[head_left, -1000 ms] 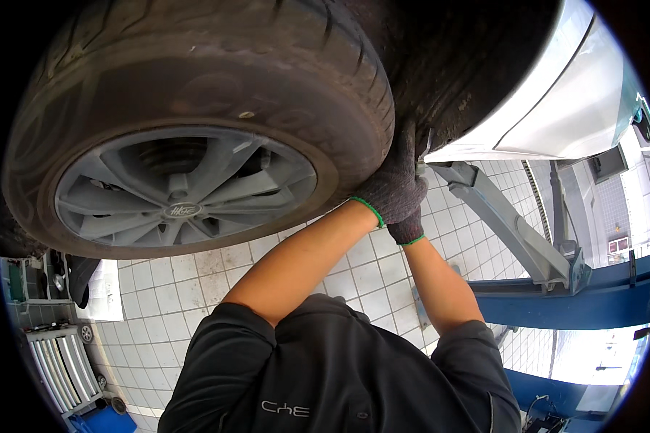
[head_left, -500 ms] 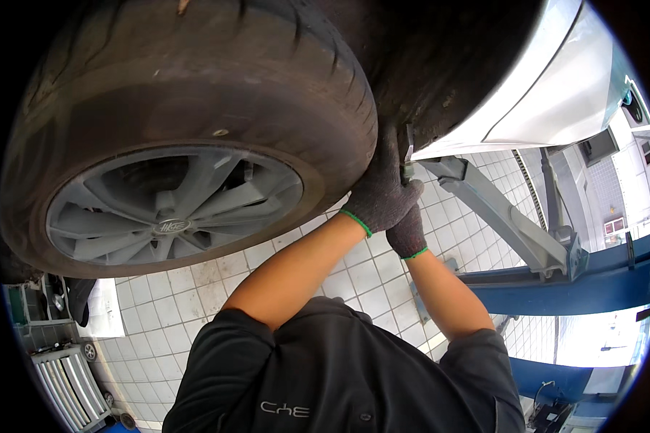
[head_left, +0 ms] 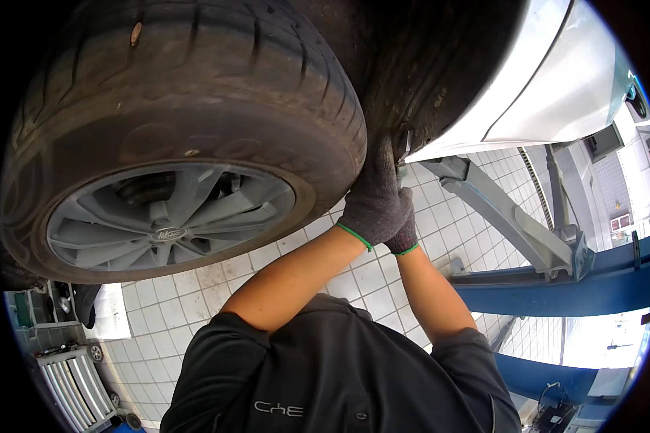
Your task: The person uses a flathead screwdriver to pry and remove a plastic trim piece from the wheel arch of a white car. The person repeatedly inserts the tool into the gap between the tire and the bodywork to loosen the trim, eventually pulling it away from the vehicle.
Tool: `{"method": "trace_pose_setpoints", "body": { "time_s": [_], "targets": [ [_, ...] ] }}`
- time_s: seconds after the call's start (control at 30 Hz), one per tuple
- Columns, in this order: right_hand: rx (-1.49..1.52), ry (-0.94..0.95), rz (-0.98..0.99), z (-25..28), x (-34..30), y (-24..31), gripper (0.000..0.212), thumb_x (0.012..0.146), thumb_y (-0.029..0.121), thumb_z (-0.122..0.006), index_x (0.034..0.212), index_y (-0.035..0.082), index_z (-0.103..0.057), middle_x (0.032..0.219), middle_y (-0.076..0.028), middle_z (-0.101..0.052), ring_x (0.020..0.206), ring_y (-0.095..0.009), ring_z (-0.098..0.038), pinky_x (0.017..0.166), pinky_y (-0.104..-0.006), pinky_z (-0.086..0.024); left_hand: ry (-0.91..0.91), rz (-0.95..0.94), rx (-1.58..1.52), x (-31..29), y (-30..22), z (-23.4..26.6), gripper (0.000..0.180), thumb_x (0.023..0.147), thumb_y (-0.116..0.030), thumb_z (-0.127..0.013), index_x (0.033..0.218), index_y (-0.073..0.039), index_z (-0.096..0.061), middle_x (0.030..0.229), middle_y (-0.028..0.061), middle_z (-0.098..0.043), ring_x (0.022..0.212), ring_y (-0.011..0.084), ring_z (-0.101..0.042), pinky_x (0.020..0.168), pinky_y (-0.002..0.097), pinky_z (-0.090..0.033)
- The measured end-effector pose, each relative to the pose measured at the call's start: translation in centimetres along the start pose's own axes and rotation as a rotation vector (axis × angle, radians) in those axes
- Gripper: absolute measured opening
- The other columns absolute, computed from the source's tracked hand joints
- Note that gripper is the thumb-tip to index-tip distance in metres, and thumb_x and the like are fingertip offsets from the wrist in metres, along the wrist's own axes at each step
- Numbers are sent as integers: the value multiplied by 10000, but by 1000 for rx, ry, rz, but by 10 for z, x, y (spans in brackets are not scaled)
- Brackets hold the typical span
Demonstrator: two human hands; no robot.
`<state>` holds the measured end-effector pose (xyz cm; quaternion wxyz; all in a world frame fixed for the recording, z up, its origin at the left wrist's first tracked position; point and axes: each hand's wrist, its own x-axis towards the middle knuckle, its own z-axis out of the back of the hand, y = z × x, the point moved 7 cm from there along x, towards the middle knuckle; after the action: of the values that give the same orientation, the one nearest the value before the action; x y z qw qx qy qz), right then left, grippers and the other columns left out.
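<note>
Wheel arch lining point(head_left: 440, 79): dark, rough, grimy surface behind the tyre, under the raised car; lower rear edge, where both hands meet, just beside the tyre's tread and just above the pale sill. Left hand point(head_left: 374, 206): grey knit glove with green cuff, pressed flat up against that edge, fingers together and extended upward; whether clamped on anything cannot be told, fingertips lost in shadow. Right hand point(head_left: 406, 229): same glove type, tucked behind and below the left, mostly hidden; finger state cannot be told. Change since a second ago: both hands at the same spot on the lining edge, left hand now reaching slightly higher into the arch, view drawn closer; taken to mean work at this one point continuing, not finished. Small pale tab or clip point(head_left: 404, 144) at the lining edge just above the left hand; nature unclear. Tyre point(head_left: 195, 94): black, worn-looking tread, small light stone or mark lodged in a groove near the top. Alloy wheel point(head_left: 170, 216): grey, multi-spoke, centre cap present. Car body panel point(head_left: 549, 86): silver-white, glossy, to the right. Lift arm point(head_left: 513, 216): grey, angled, running to a blue lift beam point(head_left: 556, 289). Floor point(head_left: 195, 289): white tiles. Tool cart point(head_left: 65, 375): lower left, partly visible.
</note>
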<state>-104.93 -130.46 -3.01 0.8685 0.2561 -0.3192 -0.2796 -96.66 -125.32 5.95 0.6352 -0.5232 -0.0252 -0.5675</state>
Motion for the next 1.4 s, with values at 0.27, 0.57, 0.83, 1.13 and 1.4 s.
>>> {"method": "trace_pose_setpoints", "body": {
  "time_s": [0.27,0.57,0.83,1.13,1.4],
  "targets": [
    [856,180,-254,-11,5,-2,524,1003,143,-523,1484,4,-369,1446,-180,-514,1310,-311,-520,1112,-418,-404,120,-56,-83,3,1,-5,438,876,-175,-694,1201,41,-494,1027,217,-591,923,397,-621,816,454,-522],
    [548,238,-150,-5,24,3,496,964,137,-573,1420,1,-432,1379,-191,-544,1240,-333,-550,1052,-428,-431,95,-15,-231,3,8,-2,602,821,-118,-716,1329,33,-430,1115,221,-577,1022,393,-600,913,453,-500],
    [519,95,-142,-7,19,-1,472,930,132,-617,1364,-1,-487,1320,-201,-570,1177,-353,-578,999,-436,-455,158,-64,-323,13,4,8,884,811,-94,-698,1528,67,-207,1436,353,-358,1344,476,-403,1142,489,-339],
    [412,-35,-110,4,2,4,445,891,126,-666,1300,-3,-550,1254,-212,-600,1107,-375,-608,940,-445,-481,141,-43,-420,14,-6,17,917,828,-233,-714,1545,79,-235,1492,327,-401,1389,462,-419,1159,480,-339],
    [172,-32,-70,17,12,12,354,887,151,-699,1185,-1,-583,1158,-205,-592,1069,-363,-611,907,-445,-490,213,46,-681,11,1,11,851,886,-240,-684,1531,90,-238,1422,330,-444,1336,443,-467,1104,463,-394]
  ]
}}
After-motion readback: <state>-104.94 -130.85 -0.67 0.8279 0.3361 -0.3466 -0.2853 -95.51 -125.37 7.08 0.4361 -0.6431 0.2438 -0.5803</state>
